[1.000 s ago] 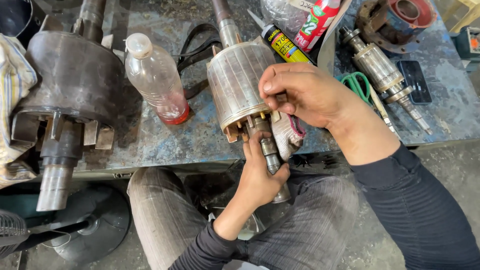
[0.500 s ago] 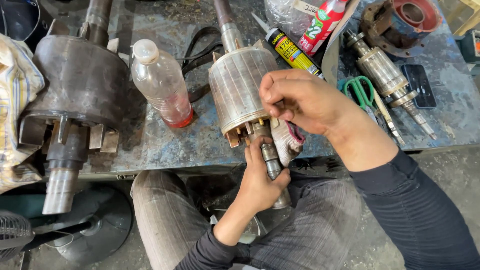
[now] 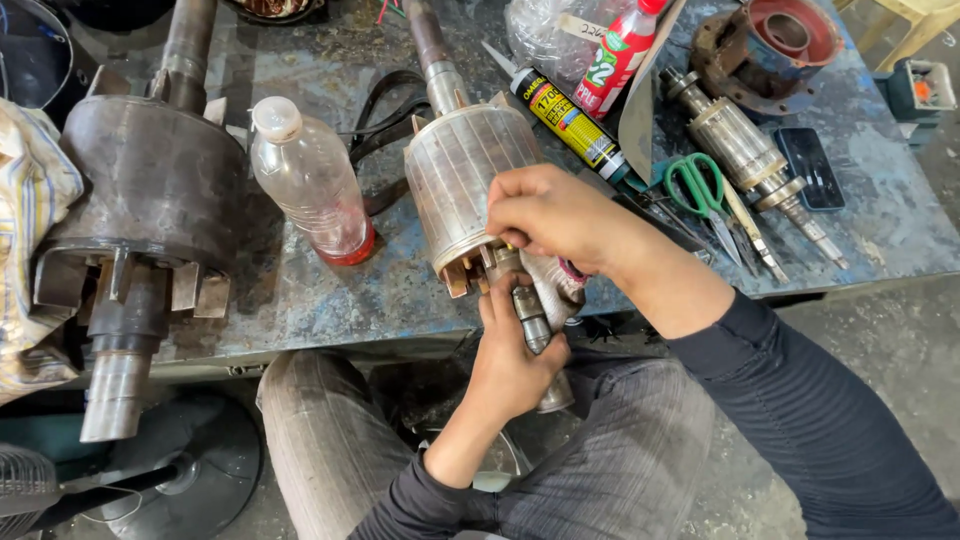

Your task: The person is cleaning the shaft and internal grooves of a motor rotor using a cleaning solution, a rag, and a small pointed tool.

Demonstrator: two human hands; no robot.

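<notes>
Head view: rotor (image 3: 470, 185) lies pointing at you, left hand (image 3: 515, 355) wrapped round its shaft (image 3: 530, 320), right hand (image 3: 555, 215) fingers pinching the near end.

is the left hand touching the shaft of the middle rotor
Touching. The head view shows the left hand wrapped around the rotor shaft below the table edge, fingers closed on it with no gap.
</notes>
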